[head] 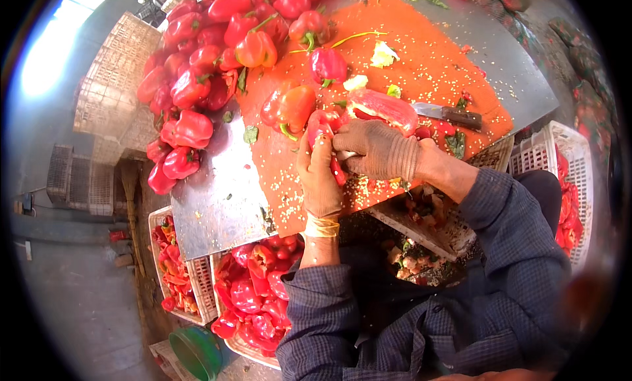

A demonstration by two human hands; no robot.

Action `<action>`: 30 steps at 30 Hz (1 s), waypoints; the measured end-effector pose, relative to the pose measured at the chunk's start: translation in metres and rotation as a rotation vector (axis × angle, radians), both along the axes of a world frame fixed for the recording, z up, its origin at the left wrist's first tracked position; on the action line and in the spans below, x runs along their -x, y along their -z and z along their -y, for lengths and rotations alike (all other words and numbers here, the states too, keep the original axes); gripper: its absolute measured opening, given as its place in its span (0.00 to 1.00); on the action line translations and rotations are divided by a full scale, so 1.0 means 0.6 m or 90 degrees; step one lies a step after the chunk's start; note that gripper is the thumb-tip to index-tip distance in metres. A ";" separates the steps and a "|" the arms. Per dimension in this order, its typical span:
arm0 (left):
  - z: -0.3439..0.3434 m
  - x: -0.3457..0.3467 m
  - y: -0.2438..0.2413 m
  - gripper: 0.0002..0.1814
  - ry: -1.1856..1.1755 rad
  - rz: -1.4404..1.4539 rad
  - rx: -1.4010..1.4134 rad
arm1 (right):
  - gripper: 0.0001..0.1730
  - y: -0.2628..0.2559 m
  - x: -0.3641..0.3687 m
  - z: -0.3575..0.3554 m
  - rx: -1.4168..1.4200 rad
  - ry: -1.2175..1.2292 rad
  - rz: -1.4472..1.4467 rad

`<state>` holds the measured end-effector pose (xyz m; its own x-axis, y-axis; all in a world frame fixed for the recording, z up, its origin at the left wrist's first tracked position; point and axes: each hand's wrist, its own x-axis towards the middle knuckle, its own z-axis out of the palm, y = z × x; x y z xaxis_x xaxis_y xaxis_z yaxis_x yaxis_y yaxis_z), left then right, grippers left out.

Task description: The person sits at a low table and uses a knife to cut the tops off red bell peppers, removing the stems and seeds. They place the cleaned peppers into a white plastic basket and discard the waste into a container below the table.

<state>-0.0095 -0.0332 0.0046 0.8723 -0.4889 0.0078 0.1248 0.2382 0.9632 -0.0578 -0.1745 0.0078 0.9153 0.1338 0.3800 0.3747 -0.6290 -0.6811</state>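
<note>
Both hands wear brown knit gloves above an orange mat (276,183) strewn with pale seeds. My left hand (320,176) holds a red bell pepper piece (321,122) upright. Against the same pepper, my right hand (373,149) has its fingers curled, and its fingertips are partly hidden. Behind the right hand lies a cut-open red pepper half (382,107). A knife (452,115) with a dark wooden handle rests to its right. An orange-red pepper (295,107) and a whole red pepper (328,66) lie beyond the hands, near pale core pieces (384,54).
Whole red peppers (192,87) are heaped on the metal table (212,218) at the left. Below its edge stand crates (201,282) of cut peppers (256,292) and a green bucket (196,352). Another white crate (582,183) is at the right, and a crate with scraps (419,233) sits under the mat's edge.
</note>
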 end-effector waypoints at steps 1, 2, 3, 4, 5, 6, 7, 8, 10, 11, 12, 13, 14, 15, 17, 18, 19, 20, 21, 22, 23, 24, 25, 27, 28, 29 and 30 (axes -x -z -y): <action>0.002 0.000 0.003 0.24 0.001 0.010 0.002 | 0.07 0.002 0.002 -0.001 0.020 0.020 0.001; 0.005 0.000 0.005 0.24 0.002 0.019 0.003 | 0.05 0.005 0.004 -0.002 0.040 0.041 0.003; 0.007 0.000 0.003 0.23 -0.001 -0.003 -0.005 | 0.05 0.010 0.009 -0.005 0.073 0.062 0.043; 0.008 0.000 0.002 0.23 -0.004 -0.025 -0.014 | 0.05 0.017 0.016 -0.010 0.106 0.083 0.084; 0.011 0.000 0.001 0.22 -0.006 -0.047 -0.022 | 0.05 0.022 0.025 -0.015 0.140 0.105 0.124; 0.011 -0.003 0.005 0.22 -0.002 -0.064 0.011 | 0.06 0.016 0.036 -0.021 0.173 0.111 0.136; 0.011 -0.007 0.012 0.21 0.002 -0.081 0.045 | 0.06 0.009 0.046 -0.022 0.184 0.092 0.151; 0.012 -0.010 0.016 0.20 0.007 -0.098 0.079 | 0.07 0.002 0.057 -0.021 0.196 0.074 0.167; 0.013 -0.010 0.012 0.17 -0.016 -0.147 0.039 | 0.10 -0.007 0.081 -0.018 0.203 0.000 0.211; 0.010 -0.017 0.018 0.16 -0.011 -0.103 0.012 | 0.10 0.003 0.098 -0.026 0.236 -0.029 0.161; 0.005 -0.020 0.021 0.15 -0.010 -0.059 -0.010 | 0.10 0.010 0.122 -0.036 0.276 -0.061 0.110; -0.002 -0.025 0.027 0.13 -0.014 -0.017 -0.037 | 0.10 0.014 0.131 -0.041 0.309 -0.092 0.062; -0.007 -0.027 0.033 0.13 -0.045 0.174 -0.149 | 0.10 0.008 0.138 -0.034 0.301 -0.125 -0.052; -0.013 -0.028 0.042 0.14 -0.077 0.362 -0.263 | 0.09 -0.010 0.148 -0.027 0.290 -0.160 -0.169; -0.028 -0.033 0.058 0.11 -0.124 0.483 -0.304 | 0.09 -0.017 0.145 -0.015 0.251 -0.174 -0.167; -0.025 -0.034 0.065 0.11 -0.110 0.502 -0.297 | 0.09 -0.015 0.134 0.006 0.227 -0.144 -0.053; -0.019 -0.030 0.057 0.11 -0.092 0.392 -0.218 | 0.10 -0.018 0.125 0.021 0.201 -0.116 0.065; -0.016 -0.026 0.050 0.12 -0.089 0.281 -0.137 | 0.10 -0.028 0.115 0.023 0.140 -0.035 0.046; 0.005 -0.014 0.031 0.13 -0.062 0.033 0.018 | 0.11 -0.041 0.103 0.022 0.079 0.061 0.022; 0.011 -0.006 0.015 0.14 -0.044 -0.213 0.165 | 0.11 -0.054 0.087 0.016 0.015 0.144 0.005; 0.012 -0.004 0.012 0.15 -0.020 -0.185 0.150 | 0.12 -0.060 0.070 0.014 0.035 0.127 -0.054; 0.008 -0.002 0.004 0.17 -0.001 -0.156 0.133 | 0.12 -0.063 0.049 0.010 0.053 0.106 -0.112; 0.007 0.000 -0.007 0.18 0.019 -0.128 0.117 | 0.13 -0.061 0.037 0.006 0.072 0.085 -0.170; 0.012 0.015 -0.021 0.19 0.030 -0.087 0.135 | 0.13 -0.051 0.034 -0.001 0.108 0.073 -0.180; 0.009 0.016 -0.022 0.22 0.040 -0.084 0.128 | 0.13 -0.048 0.031 0.001 0.080 0.048 -0.191; 0.007 0.016 -0.022 0.25 0.051 -0.080 0.122 | 0.13 -0.045 0.028 0.002 0.051 0.024 -0.202; 0.005 0.015 -0.022 0.25 0.058 -0.077 0.114 | 0.13 -0.036 0.026 0.004 0.025 -0.002 -0.180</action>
<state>-0.0186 -0.0364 0.0179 0.8243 -0.5662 -0.0009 0.2663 0.3863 0.8831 -0.0732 -0.1768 0.0294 0.9837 0.1461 0.1045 0.1755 -0.6563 -0.7338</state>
